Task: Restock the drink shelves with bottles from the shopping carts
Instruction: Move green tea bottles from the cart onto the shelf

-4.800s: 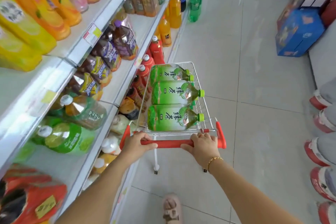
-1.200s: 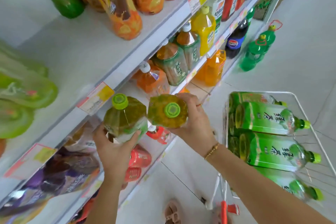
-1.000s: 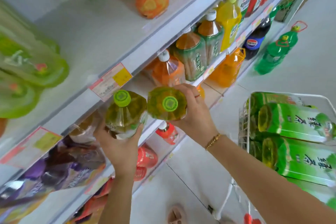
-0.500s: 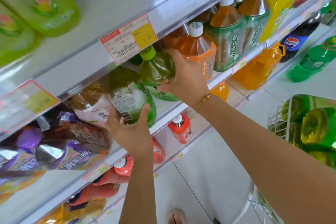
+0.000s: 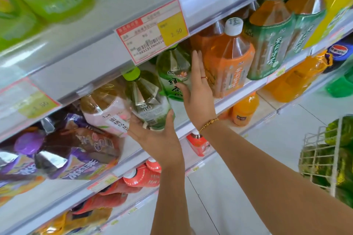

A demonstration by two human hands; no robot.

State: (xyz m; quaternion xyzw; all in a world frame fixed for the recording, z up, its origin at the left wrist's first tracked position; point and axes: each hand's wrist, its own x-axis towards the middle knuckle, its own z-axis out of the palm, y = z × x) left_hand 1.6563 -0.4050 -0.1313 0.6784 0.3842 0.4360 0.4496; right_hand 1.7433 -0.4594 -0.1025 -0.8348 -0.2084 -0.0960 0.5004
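Two green tea bottles stand on the middle shelf (image 5: 238, 91). My left hand (image 5: 158, 139) grips the base of the nearer green tea bottle (image 5: 147, 101), thumb up its right side. The second green tea bottle (image 5: 172, 70) stands further in, partly behind the price tag (image 5: 152, 30). My right hand (image 5: 198, 89) lies flat against that bottle's right side, fingers straight, thumb touching its label. At the right edge, the white wire cart (image 5: 321, 150) holds more green bottles (image 5: 342, 158).
An orange tea bottle (image 5: 229, 63) stands just right of my right hand, a pink-labelled bottle (image 5: 107, 108) just left of my left hand. Purple-labelled bottles (image 5: 63, 150) fill the shelf's left. Red bottles (image 5: 141, 175) lie on the shelf below.
Both bottles went from in front of the shelf onto it. My right hand has let go of its bottle and flattened against its side; my left still holds the other.
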